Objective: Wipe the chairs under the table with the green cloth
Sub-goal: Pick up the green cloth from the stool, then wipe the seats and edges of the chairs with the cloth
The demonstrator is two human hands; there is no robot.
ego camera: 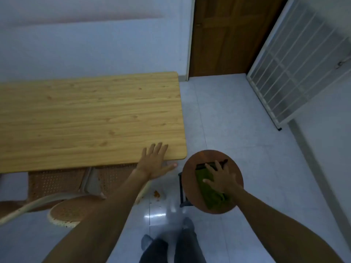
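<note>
Legs: a person's dark trousers (171, 249) stand on pale glossy floor tiles (237, 120).
Right hand: right hand (221, 180), fingers spread flat, presses the green cloth (212, 194) on a round brown stool seat (210, 164).
Left hand: left hand (154, 162) open, fingers apart, resting at the wooden table (91, 118) edge.
Under table: woven chairs (57, 181) partly tucked beneath.
Beyond: brown door (226, 35).
</note>
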